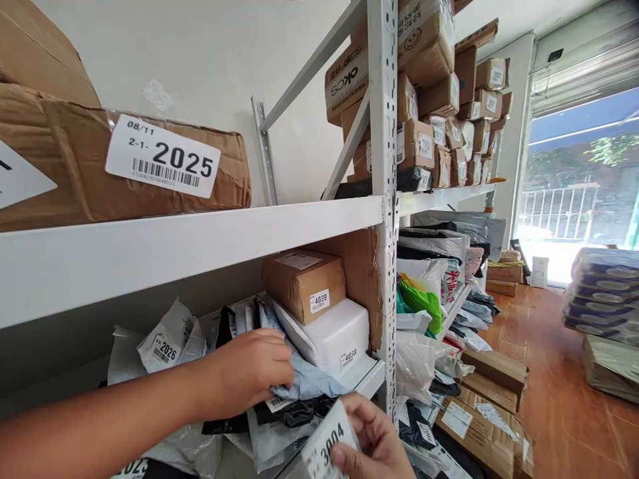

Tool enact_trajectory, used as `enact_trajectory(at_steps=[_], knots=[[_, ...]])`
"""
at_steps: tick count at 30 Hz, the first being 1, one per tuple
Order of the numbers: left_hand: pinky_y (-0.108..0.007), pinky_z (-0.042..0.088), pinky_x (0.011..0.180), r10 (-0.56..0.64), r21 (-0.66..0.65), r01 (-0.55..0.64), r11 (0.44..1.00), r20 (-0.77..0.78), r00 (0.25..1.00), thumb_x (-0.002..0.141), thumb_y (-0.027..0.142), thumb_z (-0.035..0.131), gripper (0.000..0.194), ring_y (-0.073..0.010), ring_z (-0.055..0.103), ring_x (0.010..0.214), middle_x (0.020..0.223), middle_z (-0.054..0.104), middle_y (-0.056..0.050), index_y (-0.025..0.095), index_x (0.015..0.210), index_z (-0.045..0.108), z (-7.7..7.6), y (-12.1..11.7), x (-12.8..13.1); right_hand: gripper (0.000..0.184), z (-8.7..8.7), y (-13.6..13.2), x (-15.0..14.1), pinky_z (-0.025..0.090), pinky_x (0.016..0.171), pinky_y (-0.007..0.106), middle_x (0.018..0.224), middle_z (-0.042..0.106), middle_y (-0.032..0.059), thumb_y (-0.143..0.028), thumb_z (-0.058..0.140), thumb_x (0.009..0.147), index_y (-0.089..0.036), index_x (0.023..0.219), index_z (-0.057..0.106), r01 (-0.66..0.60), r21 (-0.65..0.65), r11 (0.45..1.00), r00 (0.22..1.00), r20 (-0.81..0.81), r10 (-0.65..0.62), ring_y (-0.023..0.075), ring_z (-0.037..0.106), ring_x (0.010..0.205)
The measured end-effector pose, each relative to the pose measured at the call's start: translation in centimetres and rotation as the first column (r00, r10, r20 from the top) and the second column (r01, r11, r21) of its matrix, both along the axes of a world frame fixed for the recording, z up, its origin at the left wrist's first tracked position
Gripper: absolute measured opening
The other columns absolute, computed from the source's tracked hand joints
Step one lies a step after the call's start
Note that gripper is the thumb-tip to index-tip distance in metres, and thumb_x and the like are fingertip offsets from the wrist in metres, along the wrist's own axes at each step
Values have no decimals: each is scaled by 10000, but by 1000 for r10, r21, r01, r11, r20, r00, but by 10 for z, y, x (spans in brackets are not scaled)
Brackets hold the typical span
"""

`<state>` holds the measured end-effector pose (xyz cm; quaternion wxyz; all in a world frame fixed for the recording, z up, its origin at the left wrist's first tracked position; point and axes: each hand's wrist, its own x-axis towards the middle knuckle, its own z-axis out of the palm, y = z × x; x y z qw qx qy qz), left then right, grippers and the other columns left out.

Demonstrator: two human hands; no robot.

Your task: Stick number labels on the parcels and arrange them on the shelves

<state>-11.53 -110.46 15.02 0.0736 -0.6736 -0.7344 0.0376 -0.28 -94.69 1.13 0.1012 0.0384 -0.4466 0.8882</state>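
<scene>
My left hand (249, 369) reaches into the lower shelf and is closed in a pinch on a grey plastic mailer bag (309, 380) lying among other soft parcels. My right hand (377, 446), at the bottom edge, grips a white label or parcel marked 3004 (327, 447) between thumb and fingers. Just behind the grey mailer sit a white foam-wrapped parcel labelled 4038 (332, 336) and, on top of it, a brown box labelled 4039 (304, 283). A white bag tagged 2026 (167, 339) lies to the left of my left hand.
A white metal shelf board (200, 243) runs above my hands, carrying a brown box labelled 2025 (124, 163). A perforated upright post (384, 199) stands at the right. Further shelves hold stacked cartons (449, 100) and bags. Boxes (494, 379) and bundles (602, 293) sit on the tiled floor.
</scene>
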Motion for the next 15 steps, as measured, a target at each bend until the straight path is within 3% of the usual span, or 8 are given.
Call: enact_trajectory(at_steps=[2,5,7,8,10,13,15], knots=[[-268,461,771,79,-86,-58,995,255,964,670,77,557,300,-153,584,762,796,630,3,233,883,700,8,-1,-4,410,11,1,-7,351,566,213,602,601,-3,-466,824,559,-170,748,613,53,55,997,998,-27,-51,93,495,563],[-243,426,770,290,-122,-273,954,606,740,761,156,463,288,-146,575,827,850,640,3,217,951,672,13,1,-4,439,21,-8,-26,342,568,210,603,569,3,-563,731,644,-151,727,605,72,139,988,995,-74,-62,94,467,585],[-251,408,735,364,-125,-396,910,699,616,863,329,412,260,-144,536,790,794,604,10,198,962,613,11,4,-3,483,22,-18,-39,316,548,213,602,530,-5,-611,690,656,-146,710,574,89,202,975,994,-81,-74,88,419,570],[-249,393,691,386,-115,-434,894,691,612,863,433,429,299,-141,505,751,762,570,18,192,936,589,9,6,-1,501,21,-23,-44,303,540,217,600,505,-11,-634,668,661,-146,696,556,123,236,964,991,-79,-107,86,392,566],[-246,342,616,430,-94,-470,878,587,686,814,538,497,354,-129,440,689,718,492,31,187,804,540,4,8,1,545,19,-30,-51,271,523,224,573,439,-28,-687,626,656,-155,644,509,219,305,927,976,-70,-208,84,331,557],[-260,323,626,469,-48,-498,866,425,774,850,513,453,355,-132,426,692,715,461,30,191,702,441,-3,8,5,611,16,-33,-57,231,507,234,520,329,-59,-769,580,608,-186,555,404,324,357,876,941,-24,-339,82,261,541],[-273,357,671,487,-21,-515,857,360,796,897,459,381,317,-146,465,732,766,504,13,195,733,444,-9,7,5,627,15,-32,-56,216,500,236,503,288,-70,-779,579,595,-197,528,357,321,341,883,940,0,-342,77,236,530]])
